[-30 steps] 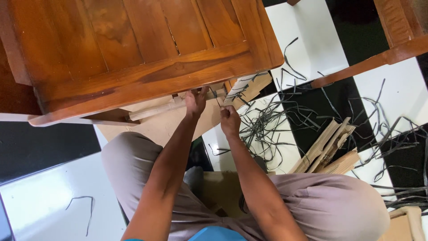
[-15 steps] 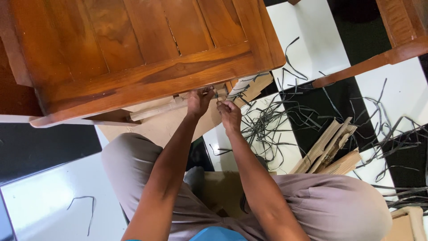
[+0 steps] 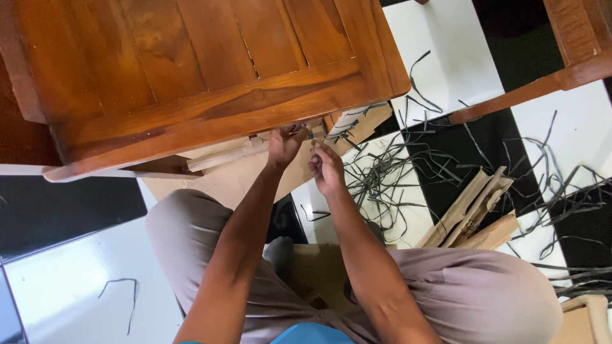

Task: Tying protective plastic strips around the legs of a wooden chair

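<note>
At the far left lies a single thin dark strip [image 3: 118, 296], bent, on the glossy floor of large black and white tiles [image 3: 70, 286]. Above it stands the brown varnished wooden panel [image 3: 204, 70], made of planks in a frame, and its lower edge hangs over a pale rolled tube of paper [image 3: 226, 156] and a flat sheet of tan cardboard [image 3: 220, 181]. The person sits with the knees apart in grey-beige trousers [image 3: 191, 236]. The left hand [image 3: 285, 143] reaches up to the lower edge of the panel; its fingers are curled and seem to pinch something small and dark there, but what it is I cannot tell. Just beside it, a little lower, the right hand [image 3: 326, 167] is closed in a loose fist and appears to hold the end of a thin dark strand; the exact grip I cannot tell. To the right of the hands a loose heap of thin dark grey strips [image 3: 389, 175] spreads over the tiles. Further right lies a bundle of light wooden slats [image 3: 475, 213], near the right knee, and above it a brown wooden rail [image 3: 529, 92] crosses the floor
</note>
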